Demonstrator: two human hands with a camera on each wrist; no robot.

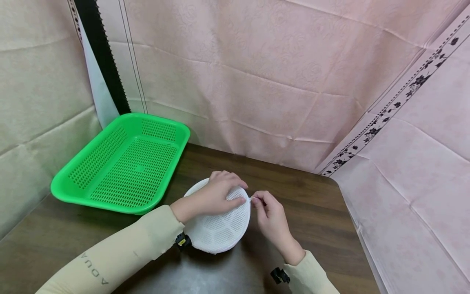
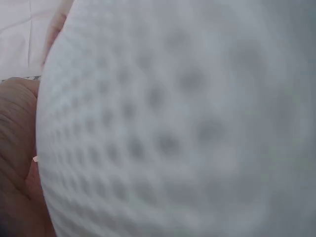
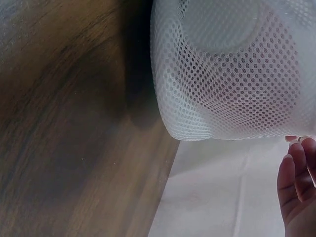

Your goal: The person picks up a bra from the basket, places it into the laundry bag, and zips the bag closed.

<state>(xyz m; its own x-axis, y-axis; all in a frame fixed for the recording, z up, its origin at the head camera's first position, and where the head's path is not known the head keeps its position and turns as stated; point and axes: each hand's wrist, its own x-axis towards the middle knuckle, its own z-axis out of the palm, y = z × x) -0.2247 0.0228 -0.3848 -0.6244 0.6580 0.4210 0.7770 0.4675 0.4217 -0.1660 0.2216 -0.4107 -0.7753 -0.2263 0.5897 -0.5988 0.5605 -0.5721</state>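
Note:
A round white mesh laundry bag (image 1: pixel 220 232) stands upright on the dark wood table, its flat top facing up. My left hand (image 1: pixel 216 194) lies across that top from the left, fingers curved over the far rim and thumb on the mesh. At the right rim, my right hand (image 1: pixel 271 216) pinches a small white tab or end of the edging between thumb and forefinger; the fingertips hide most of it. In the right wrist view, the bag's mesh side (image 3: pixel 237 84) shows a pale rounded shape through it. Blurred mesh (image 2: pixel 148 118) fills most of the left wrist view.
A green plastic basket (image 1: pixel 178 159) with slotted sides and floor sits to the left, against the cloth. Pale cloth walls (image 1: pixel 235 81) enclose the back and both sides of the table (image 1: pixel 312 196). Black wrist cameras (image 1: pixel 280 275) are strapped at both sleeves.

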